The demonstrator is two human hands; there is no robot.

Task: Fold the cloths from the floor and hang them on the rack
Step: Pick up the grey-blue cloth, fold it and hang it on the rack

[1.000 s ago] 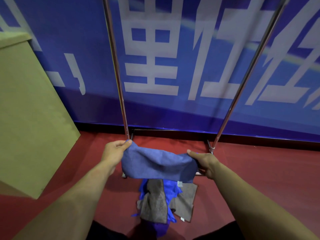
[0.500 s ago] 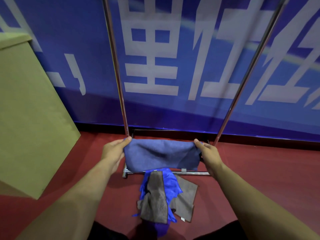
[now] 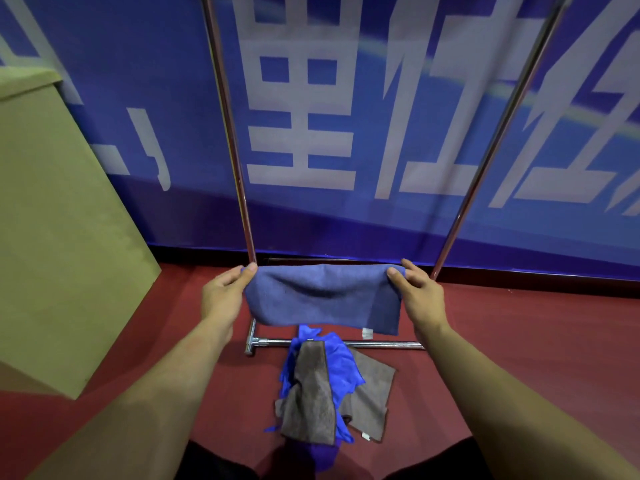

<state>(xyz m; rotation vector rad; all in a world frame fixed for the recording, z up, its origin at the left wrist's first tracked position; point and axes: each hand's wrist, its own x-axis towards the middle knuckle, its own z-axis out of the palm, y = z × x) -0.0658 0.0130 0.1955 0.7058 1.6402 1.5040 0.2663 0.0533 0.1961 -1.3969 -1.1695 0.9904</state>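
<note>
**Folded blue cloth held between both hands**

The grey-blue cloth (image 3: 322, 296) hangs doubled over, stretched in the air between the rack (image 3: 231, 133) uprights. The left hand (image 3: 223, 296) pinches its left top corner; the right hand (image 3: 420, 296) pinches the right corner. Below, a pile of cloths (image 3: 332, 386) lies on the red floor (image 3: 519, 341).

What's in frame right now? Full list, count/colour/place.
held cloth: 1, grey-blue, folded, stretched between both hands above the rack base
brown cloths: 2, on floor pile, centre
bright blue cloth: at least 1, crumpled in the same pile
rack: 1, chrome, two uprights plus a floor bar, against the banner
banner: 1, blue with white characters, back wall
cardboard box: 1, tan, left
floor: red
left hand: grip on the cloth's left end
right hand: grip on its right end
</note>
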